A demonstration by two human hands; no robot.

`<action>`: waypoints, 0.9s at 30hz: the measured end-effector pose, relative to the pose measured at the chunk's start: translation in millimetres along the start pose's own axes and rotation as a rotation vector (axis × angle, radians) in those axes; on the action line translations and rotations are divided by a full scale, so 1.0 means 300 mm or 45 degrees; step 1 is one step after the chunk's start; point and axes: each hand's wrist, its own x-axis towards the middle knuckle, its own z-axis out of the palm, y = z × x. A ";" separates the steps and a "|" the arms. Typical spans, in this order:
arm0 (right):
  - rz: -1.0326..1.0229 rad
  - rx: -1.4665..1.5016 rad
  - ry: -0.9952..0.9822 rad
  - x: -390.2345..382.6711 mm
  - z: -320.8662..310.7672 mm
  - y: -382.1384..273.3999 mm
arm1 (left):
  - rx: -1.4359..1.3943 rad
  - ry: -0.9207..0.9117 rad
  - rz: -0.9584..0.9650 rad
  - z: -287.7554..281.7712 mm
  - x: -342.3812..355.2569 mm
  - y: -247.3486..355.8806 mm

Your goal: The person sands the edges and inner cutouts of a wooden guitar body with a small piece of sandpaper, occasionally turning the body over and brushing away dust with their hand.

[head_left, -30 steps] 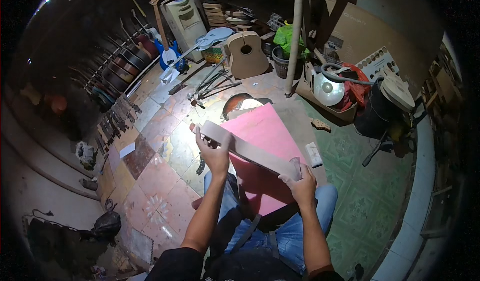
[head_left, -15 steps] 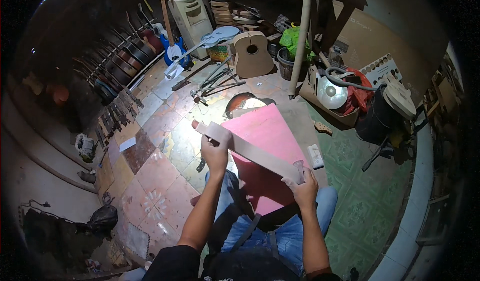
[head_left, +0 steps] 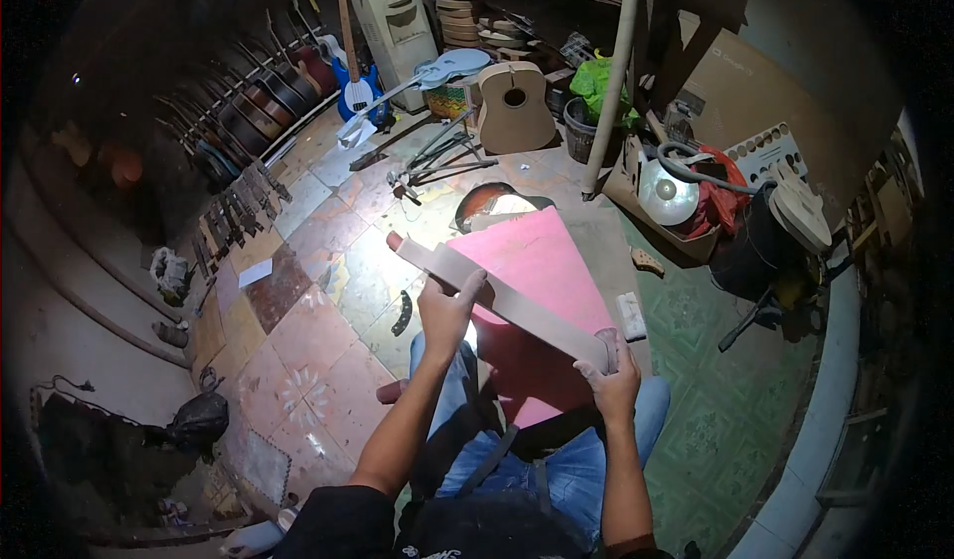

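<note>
A long, flat, pale bar (head_left: 532,313) slants across in front of me, with a reddish-brown rounded end (head_left: 395,242) at the far left and a grey-brown rounded part (head_left: 607,344) at the near right. My left hand (head_left: 449,306) is closed around the bar near its left end. Near the other end, my right hand (head_left: 610,382) grips it, thumb beside the rounded part. Under the bar a pink sheet or board (head_left: 532,261) extends from my lap. Just beyond it lies a sunburst guitar body (head_left: 487,204), partly covered.
An unfinished acoustic guitar body (head_left: 514,117) leans at the back, beside a blue bass (head_left: 358,92). Metal stands (head_left: 442,161) lie on the floor. To the right are a pole (head_left: 611,92), a cardboard box (head_left: 696,246) and a small white block (head_left: 630,317). Several guitars (head_left: 258,107) line the left.
My left hand has shifted slightly right along the bar. A curved piece that stood up beside its fingers no longer shows. The right hand keeps its grip; the whole view has shifted a little.
</note>
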 end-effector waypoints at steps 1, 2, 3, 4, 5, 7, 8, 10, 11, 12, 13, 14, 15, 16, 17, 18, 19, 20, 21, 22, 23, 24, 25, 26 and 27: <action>-0.064 0.034 0.068 0.003 0.010 0.034 | -0.007 0.002 -0.001 -0.014 0.006 -0.021; -0.130 0.070 0.133 0.010 0.022 0.070 | 0.338 -0.138 0.183 -0.029 0.012 -0.047; -0.136 0.066 0.131 0.018 0.033 0.109 | 0.683 -0.277 0.366 -0.039 0.011 -0.075; -0.119 0.326 0.126 0.031 0.052 0.152 | 0.684 -0.268 0.363 -0.044 -0.004 -0.078; -0.097 0.581 0.122 0.038 0.048 0.171 | 0.912 -0.276 0.549 -0.045 -0.026 -0.074; -0.102 0.589 0.073 0.045 0.017 0.192 | 1.283 -0.281 0.783 -0.061 -0.049 -0.090; -0.103 0.601 0.029 0.045 0.008 0.191 | 1.283 -0.276 0.780 -0.076 -0.046 -0.104; -0.110 0.593 0.012 0.048 -0.002 0.176 | 1.421 -0.145 0.883 -0.101 -0.042 -0.122; -0.114 0.587 -0.001 0.049 -0.007 0.166 | 1.443 -0.112 0.842 -0.105 -0.043 -0.128; -0.116 0.585 -0.007 0.049 -0.012 0.155 | 1.444 -0.108 0.836 -0.101 -0.056 -0.136; -0.095 0.561 -0.025 0.048 -0.015 0.145 | 1.343 -0.117 0.718 -0.081 -0.081 -0.121; -0.077 0.536 -0.042 0.050 -0.016 0.138 | 1.240 -0.124 0.603 -0.058 -0.103 -0.111; -0.079 0.533 -0.050 0.054 -0.008 0.145 | 0.940 -0.085 0.559 -0.039 -0.123 -0.114; -0.086 0.646 -0.050 0.059 -0.003 0.164 | 0.936 -0.081 0.551 -0.027 -0.136 -0.121; -0.091 0.759 -0.051 0.065 -0.003 0.181 | 0.812 -0.084 0.510 -0.018 -0.146 -0.128; -0.091 0.751 -0.058 0.071 -0.009 0.198 | 0.688 -0.085 0.469 -0.015 -0.154 -0.134; -0.070 0.751 -0.096 0.075 -0.022 0.213 | 0.683 -0.084 0.460 -0.020 -0.156 -0.134; -0.049 0.750 -0.133 0.080 -0.034 0.230 | 0.888 -0.076 0.537 -0.035 -0.151 -0.134; -0.046 0.741 -0.138 0.086 -0.043 0.261 | 1.093 -0.069 0.613 -0.050 -0.142 -0.133; -0.028 0.766 -0.159 0.094 -0.045 0.268 | 1.302 -0.057 0.689 -0.065 -0.132 -0.127; -0.009 0.791 -0.180 0.098 -0.046 0.273 | 1.353 -0.064 0.640 -0.073 -0.122 -0.120; -0.009 0.786 -0.189 0.103 -0.049 0.280 | 1.352 -0.059 0.632 -0.069 -0.119 -0.115; -0.002 0.795 -0.189 0.112 -0.056 0.286 | 1.301 -0.048 0.662 -0.060 -0.121 -0.109; 0.006 0.806 -0.188 0.116 -0.056 0.275 | 1.252 -0.038 0.693 -0.052 -0.125 -0.100; 0.007 0.804 -0.196 0.121 -0.056 0.285 | 1.213 -0.121 0.662 -0.044 -0.134 -0.101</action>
